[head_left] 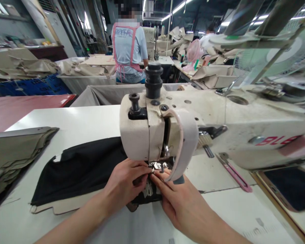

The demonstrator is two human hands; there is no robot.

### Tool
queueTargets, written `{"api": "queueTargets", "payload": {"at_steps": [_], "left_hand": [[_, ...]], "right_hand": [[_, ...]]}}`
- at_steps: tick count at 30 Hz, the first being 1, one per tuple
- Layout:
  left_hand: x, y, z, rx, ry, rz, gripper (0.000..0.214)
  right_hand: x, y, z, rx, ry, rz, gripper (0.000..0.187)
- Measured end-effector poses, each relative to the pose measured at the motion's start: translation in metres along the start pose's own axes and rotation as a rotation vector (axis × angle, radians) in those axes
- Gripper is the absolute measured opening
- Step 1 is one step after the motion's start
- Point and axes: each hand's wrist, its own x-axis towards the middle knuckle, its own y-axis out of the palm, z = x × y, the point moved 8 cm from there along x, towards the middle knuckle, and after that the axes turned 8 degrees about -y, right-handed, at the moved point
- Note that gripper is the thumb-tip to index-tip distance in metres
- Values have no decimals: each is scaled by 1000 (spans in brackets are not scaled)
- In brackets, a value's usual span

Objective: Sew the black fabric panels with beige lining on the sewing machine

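A black fabric piece (88,164) with a beige layer (66,205) along its near edge lies on the white table, running under the head of a sewing machine (134,135). My left hand (127,178) is closed, its thumb and fingers pinching the fabric just left of the presser foot (159,165). On the other side, my right hand (176,196) grips the fabric's near part with fingers pressed together. The fingertips of both hands almost meet in front of the foot. A pale curved guard (189,142) hides some of my right fingers, and the needle tip cannot be made out.
Stacked olive fabric pieces (20,152) lie at the left. A pink-handled cutter (235,173) and a phone (289,186) rest on the right. Behind the machine, a person in a pink apron (128,47) sits facing away. A fan (274,57) stands at the right.
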Motion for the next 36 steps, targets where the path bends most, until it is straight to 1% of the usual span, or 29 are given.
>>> {"api": "queueTargets", "payload": {"at_steps": [3, 7, 9, 11, 13, 16, 24, 29, 36], "left_hand": [[0, 4, 7, -53, -58, 41, 21], [2, 5, 11, -50, -95, 79, 20], [4, 5, 9, -39, -82, 99, 21], [4, 6, 4, -7, -30, 105, 22], [4, 6, -1, 9, 12, 95, 22], [2, 5, -2, -19, 18, 75, 19], [-3, 1, 3, -27, 38, -76, 20], [-4, 0, 3, -47, 50, -88, 21], [-5, -2, 2, -74, 8, -98, 18]], "right_hand": [[-1, 0, 3, -14, -18, -10, 58], [-1, -1, 2, -25, 7, -30, 58], [-1, -2, 3, -24, 9, -33, 57], [0, -3, 4, -17, 12, -35, 54], [0, -4, 4, -8, 21, -33, 48], [0, -5, 3, 5, 18, -27, 44], [-1, -3, 1, 2, 11, -54, 56], [-2, -3, 1, 23, 12, -72, 58], [-3, -5, -2, 62, 24, -86, 60]]}}
